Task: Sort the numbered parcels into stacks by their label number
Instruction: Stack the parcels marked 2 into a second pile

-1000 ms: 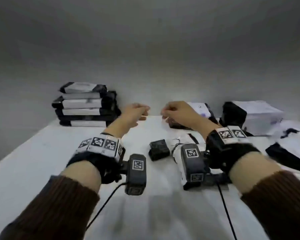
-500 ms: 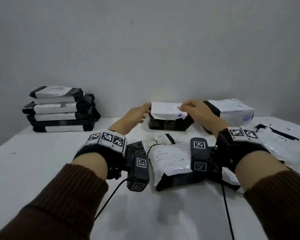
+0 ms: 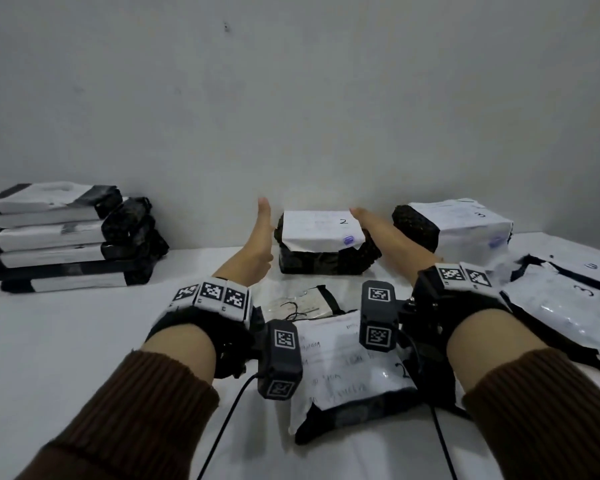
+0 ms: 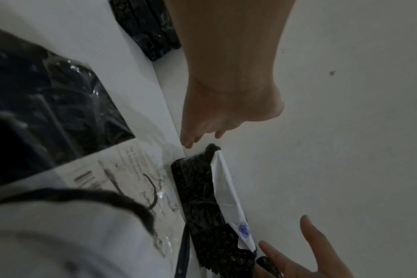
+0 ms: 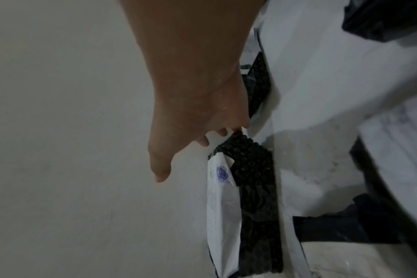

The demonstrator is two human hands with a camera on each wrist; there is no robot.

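Note:
A black-wrapped parcel with a white label marked 2 (image 3: 323, 233) sits on the white table (image 3: 66, 341) against the wall. My left hand (image 3: 262, 237) stands at its left end with thumb up and fingers straight. In the left wrist view the left hand (image 4: 226, 127) has its fingertips just short of the parcel (image 4: 202, 197). My right hand (image 3: 374, 230) lies along the parcel's right end. In the right wrist view the right hand (image 5: 179, 150) has straight fingers reaching the parcel's corner (image 5: 245, 150). Neither hand holds anything.
A stack of several parcels (image 3: 66, 237) stands at the back left. A bulky parcel marked 3 (image 3: 458, 226) sits at the back right, with a flat parcel marked 3 (image 3: 568, 306) in front of it. Another parcel marked 2 (image 3: 347, 368) and a small packet (image 3: 302, 303) lie between my wrists.
Half a second ago both hands pinched the top corners of the parcel marked 2. They have let go and now lie straight at its two ends.

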